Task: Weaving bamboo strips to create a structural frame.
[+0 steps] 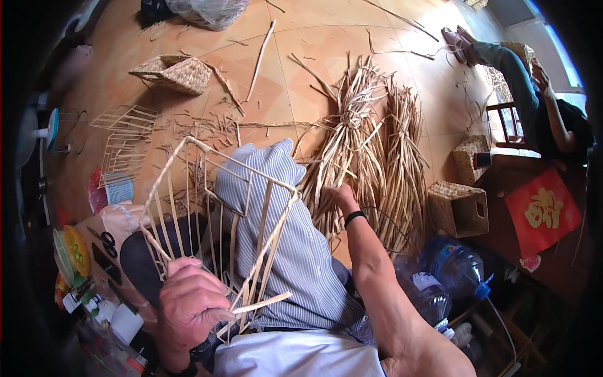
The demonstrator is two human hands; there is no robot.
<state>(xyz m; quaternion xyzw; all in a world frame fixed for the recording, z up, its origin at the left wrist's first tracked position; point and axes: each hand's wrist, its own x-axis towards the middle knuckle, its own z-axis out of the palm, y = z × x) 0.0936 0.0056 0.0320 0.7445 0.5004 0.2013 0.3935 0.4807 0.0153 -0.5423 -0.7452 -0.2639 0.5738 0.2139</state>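
Note:
My left hand [191, 305] is closed around the near corner of an open box-shaped basket frame [293, 196], held tilted over my lap. Pale plant strands wrap its rim, and thin upright bars show between the rims. A short loose strand end [267, 303] sticks out beside my left thumb. To the right, my right hand [342, 198] reaches into a large tied bundle of dried stalks [355, 119] on the floor. Its fingers are bent against the stalks, their tips partly hidden. Striped grey cloth [267, 207] covers my leg beneath the frame.
A second stalk bundle [405, 144] lies alongside. Woven baskets [179, 72] stand at the far left and at right [455, 207]. Bare basket frames [129, 138] and scraps lie on the left floor. Large plastic bottles [452, 264] are at my right; another person's arm [556, 113] shows beyond.

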